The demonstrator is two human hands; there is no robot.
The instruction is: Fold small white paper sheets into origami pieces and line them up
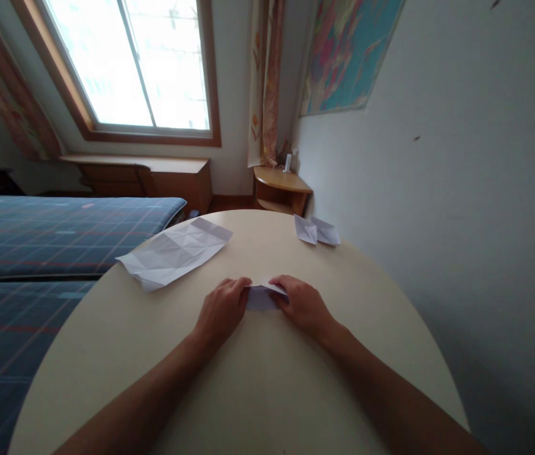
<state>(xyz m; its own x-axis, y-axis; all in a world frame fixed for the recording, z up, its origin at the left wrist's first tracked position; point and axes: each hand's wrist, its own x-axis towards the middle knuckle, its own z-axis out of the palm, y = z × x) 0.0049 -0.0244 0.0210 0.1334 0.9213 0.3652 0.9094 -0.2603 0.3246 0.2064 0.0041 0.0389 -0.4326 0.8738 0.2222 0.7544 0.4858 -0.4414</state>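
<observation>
Head view: left hand [221,308] and right hand [304,306], nearly closed, pinch opposite ends of folded paper [260,299]

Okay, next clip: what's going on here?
A person is at a round table, handling a small piece of folded white paper. The left hand grips its left end and the right hand its right end. Beyond the left hand lies a larger creased white sheet, opened out. Near the table's far edge, on the right, sits another folded paper shape, which neither hand touches.
</observation>
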